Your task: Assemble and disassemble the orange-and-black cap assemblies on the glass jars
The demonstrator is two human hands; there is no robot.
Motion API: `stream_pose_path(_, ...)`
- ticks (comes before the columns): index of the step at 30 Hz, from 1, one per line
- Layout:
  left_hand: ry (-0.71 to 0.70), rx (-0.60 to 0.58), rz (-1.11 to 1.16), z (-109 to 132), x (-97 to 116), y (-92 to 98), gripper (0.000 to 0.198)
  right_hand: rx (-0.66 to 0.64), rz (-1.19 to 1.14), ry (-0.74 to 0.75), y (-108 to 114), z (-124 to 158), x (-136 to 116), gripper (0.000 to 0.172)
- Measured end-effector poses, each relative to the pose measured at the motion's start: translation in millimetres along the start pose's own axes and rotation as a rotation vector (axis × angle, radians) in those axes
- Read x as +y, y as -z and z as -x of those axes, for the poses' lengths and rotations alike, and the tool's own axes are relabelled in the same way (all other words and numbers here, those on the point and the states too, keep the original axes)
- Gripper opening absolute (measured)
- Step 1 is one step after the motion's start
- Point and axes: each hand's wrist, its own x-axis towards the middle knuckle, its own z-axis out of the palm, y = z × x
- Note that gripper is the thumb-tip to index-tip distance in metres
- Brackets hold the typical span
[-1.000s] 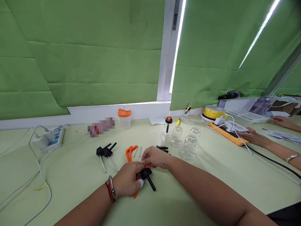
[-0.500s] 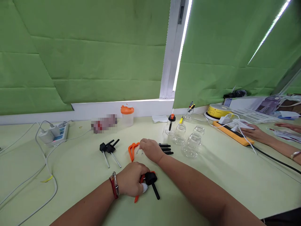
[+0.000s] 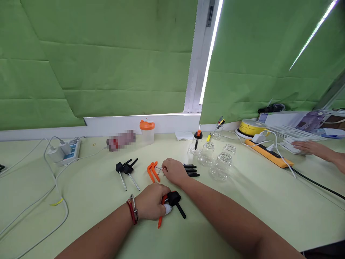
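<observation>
My left hand (image 3: 153, 202) is closed around an orange lever-like piece (image 3: 160, 221) joined to a black cap with a black rod (image 3: 174, 199), low over the table. A white wrap covers its thumb tip. Just beyond, my right hand (image 3: 174, 169) has its fingers bent down together at some thin metal pins (image 3: 159, 170); its fingertips are partly hidden. Two bent orange pieces (image 3: 153, 171) lie left of those pins. Black spring-like parts (image 3: 191, 170) rest right of my right hand. Farther left lie two black-headed parts with metal rods (image 3: 128, 169).
Glass jars (image 3: 220, 166) and an assembled jar (image 3: 196, 142) stand right of centre. An orange-lidded cup (image 3: 147, 132) is at the back. An orange power strip (image 3: 268, 154) with cables lies right, a white one (image 3: 71, 153) left. Another person's hand (image 3: 314, 148) rests on white items.
The two orange pieces now lie side by side, where one slanted across before. The held black cap has shifted slightly up and right. The other person's hand has moved away from the power strip.
</observation>
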Motion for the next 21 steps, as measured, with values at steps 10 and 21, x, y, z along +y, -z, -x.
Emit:
stream_pose_path(10, -0.011, 0.003, 0.0, 0, -2, -1.4, 0.009, -0.113, -0.013, -0.19, 1, -15, -7, 0.015)
stream_pose_path(21, 0.009, -0.007, 0.017, 1, 1, 0.9, 0.01, -0.122, -0.054, -0.327, -5, -12, -6, 0.018)
